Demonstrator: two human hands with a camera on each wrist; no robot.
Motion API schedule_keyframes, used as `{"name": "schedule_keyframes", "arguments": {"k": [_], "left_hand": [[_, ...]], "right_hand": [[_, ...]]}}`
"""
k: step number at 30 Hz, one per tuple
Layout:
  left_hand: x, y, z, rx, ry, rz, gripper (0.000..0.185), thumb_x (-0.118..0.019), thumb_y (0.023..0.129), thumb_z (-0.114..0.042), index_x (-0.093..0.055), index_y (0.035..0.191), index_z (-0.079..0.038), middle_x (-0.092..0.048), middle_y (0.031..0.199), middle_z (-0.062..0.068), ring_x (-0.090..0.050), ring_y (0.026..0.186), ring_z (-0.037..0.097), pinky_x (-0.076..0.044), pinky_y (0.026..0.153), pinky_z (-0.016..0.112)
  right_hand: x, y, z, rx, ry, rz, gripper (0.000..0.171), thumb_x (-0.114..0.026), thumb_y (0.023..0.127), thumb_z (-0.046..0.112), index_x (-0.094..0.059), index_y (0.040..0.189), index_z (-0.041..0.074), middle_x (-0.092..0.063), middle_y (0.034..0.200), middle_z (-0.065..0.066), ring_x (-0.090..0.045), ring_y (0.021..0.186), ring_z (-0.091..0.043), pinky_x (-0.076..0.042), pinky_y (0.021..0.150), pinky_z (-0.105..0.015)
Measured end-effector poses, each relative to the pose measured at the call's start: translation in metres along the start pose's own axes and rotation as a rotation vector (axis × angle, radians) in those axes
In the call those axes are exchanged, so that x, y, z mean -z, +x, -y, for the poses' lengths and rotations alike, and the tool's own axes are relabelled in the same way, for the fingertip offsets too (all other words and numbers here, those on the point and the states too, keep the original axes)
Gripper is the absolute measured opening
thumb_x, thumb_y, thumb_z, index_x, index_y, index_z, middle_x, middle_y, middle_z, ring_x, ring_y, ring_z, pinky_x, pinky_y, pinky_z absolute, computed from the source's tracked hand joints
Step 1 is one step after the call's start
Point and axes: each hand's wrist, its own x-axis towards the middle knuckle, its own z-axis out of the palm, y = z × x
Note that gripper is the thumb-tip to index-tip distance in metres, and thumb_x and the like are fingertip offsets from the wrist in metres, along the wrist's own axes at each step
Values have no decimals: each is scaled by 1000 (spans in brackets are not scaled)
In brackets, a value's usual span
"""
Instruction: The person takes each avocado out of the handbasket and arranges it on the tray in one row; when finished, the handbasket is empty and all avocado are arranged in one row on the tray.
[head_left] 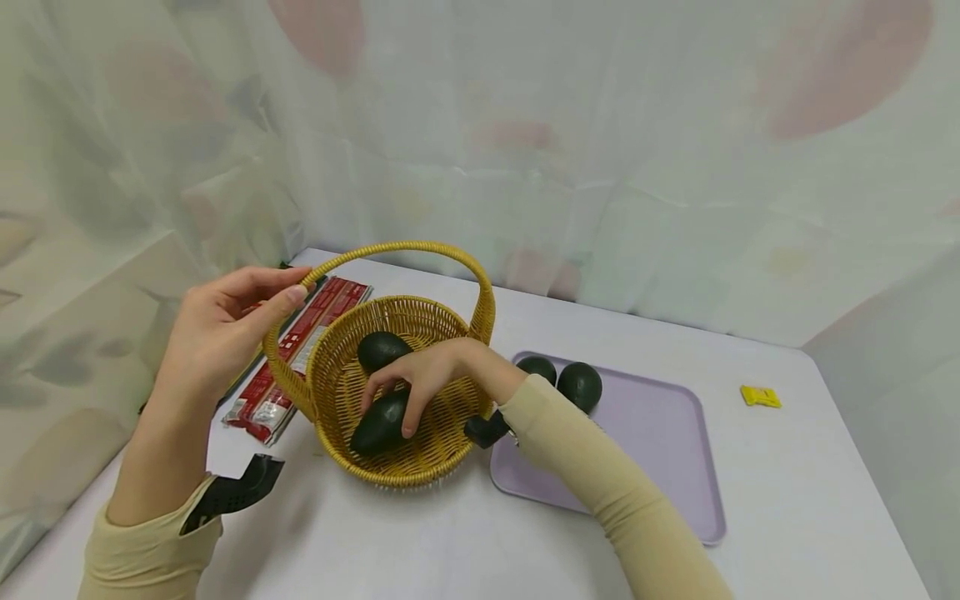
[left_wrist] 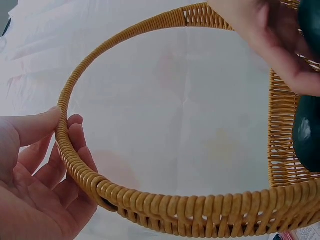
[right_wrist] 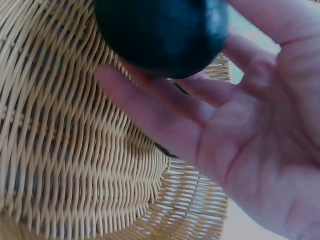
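Basket (head_left: 390, 467) at frame centre, holding two avocados: one (head_left: 381, 350) toward the back, another (head_left: 380, 423) at front, long axis running lower left to upper right. Right hand (head_left: 423, 379) grasping the front avocado; left hand (head_left: 213, 333) pinching the handle (head_left: 405, 247). Two more on the tray (head_left: 660, 442), right.

Woven yellow wicker basket (head_left: 397, 392) mid-table; arched handle (head_left: 420, 248) spans its opening, so way in runs under arch from near or far side. Inside, two dark green avocados (head_left: 382, 350) fill left half; right half of floor bare. Red flat packet (head_left: 300, 358) crowds basket's left flank. Lilac plastic tray (head_left: 660, 442) just right, two more avocados (head_left: 579, 385) at its far-left corner. White table (head_left: 420, 542) open in front.
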Motion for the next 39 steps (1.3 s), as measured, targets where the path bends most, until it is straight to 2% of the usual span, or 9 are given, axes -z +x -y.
{"name": "schedule_keyframes", "arguments": {"k": [4,13,20,25,28,34,39], "left_hand": [[0,0,0,-4,-7,-1,34,-65,94,-33,-69,120,-11,-67,103,-12,-55,96,13,-48,69,14],[0,1,1,-5,-11,9,34,-65,94,-33,-69,120,-10,-67,103,-12,-55,95,14,-49,69,13],[0,3,2,-18,-28,6,33,-66,94,-30,-69,120,-10,-68,102,-13,-57,91,13,-48,67,14],[1,5,3,-33,-46,1,31,-66,94,-28,-70,118,-9,-69,103,-14,-56,91,13,-48,67,15],[1,5,3,-40,-51,-2,30,-66,94,-27,-70,117,-8,-69,102,-14,-56,90,13,-49,67,14],[1,5,4,-55,-59,-2,28,-66,94,-23,-70,116,-6,-70,100,-12,-58,88,12,-49,67,14],[1,5,4,-52,-65,1,28,-66,94,-23,-70,117,-6,-70,101,-12,-58,88,12,-49,67,14]], "right_hand": [[1,-9,2,24,34,-13,64,-81,79,18,-51,136,16,-50,129,4,-46,119,-10,-41,99,-24],[-3,-36,1,56,26,-82,64,-80,81,19,-50,138,17,-49,131,6,-43,122,-8,-40,102,-29],[-6,-66,3,44,-19,-145,66,-77,82,31,-48,141,21,-48,135,13,-42,124,-5,-39,103,-32],[-8,-86,1,56,-11,-191,63,-76,83,31,-49,139,21,-50,133,12,-48,120,-9,-40,102,-32],[-9,-99,-2,40,26,-226,61,-77,83,30,-49,137,23,-51,132,11,-52,116,-12,-42,100,-32],[-12,-128,-12,-21,39,-299,60,-78,82,33,-50,134,26,-48,136,12,-47,125,-10,-36,105,-34],[-16,-150,-21,-45,74,-335,57,-78,82,29,-50,132,26,-51,133,9,-51,118,-12,-38,103,-35]]}}
